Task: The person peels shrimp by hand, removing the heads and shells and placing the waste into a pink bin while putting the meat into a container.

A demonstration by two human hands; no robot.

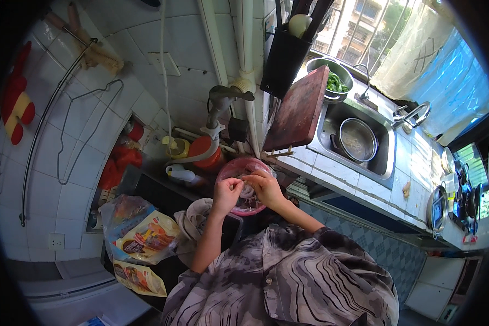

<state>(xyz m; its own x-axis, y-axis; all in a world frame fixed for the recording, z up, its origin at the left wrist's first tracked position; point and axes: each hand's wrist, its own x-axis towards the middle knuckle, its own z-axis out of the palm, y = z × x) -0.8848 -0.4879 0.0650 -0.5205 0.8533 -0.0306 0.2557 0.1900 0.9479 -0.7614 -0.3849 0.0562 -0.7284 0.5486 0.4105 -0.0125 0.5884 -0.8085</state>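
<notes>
Both hands meet over a pink plastic bin (230,164) lined with a thin clear bag. My left hand (227,193) has its thumb and fingertips pinched together at the bin's left side. Against those fingertips, my right hand (266,188) also pinches from the right. A small object seems to sit between the fingertips; it is too small and covered to name. Under the hands, pale and dark scraps (246,199) lie in the bin, partly hidden by the fingers.
A sink (385,163) holding a steel pot (357,139) is at right. A wooden cutting board (299,110) leans beside a pot of leafy greens (336,82). Food packets (150,238) and a grey cloth (191,220) lie left. An orange-lidded container (205,153) stands behind.
</notes>
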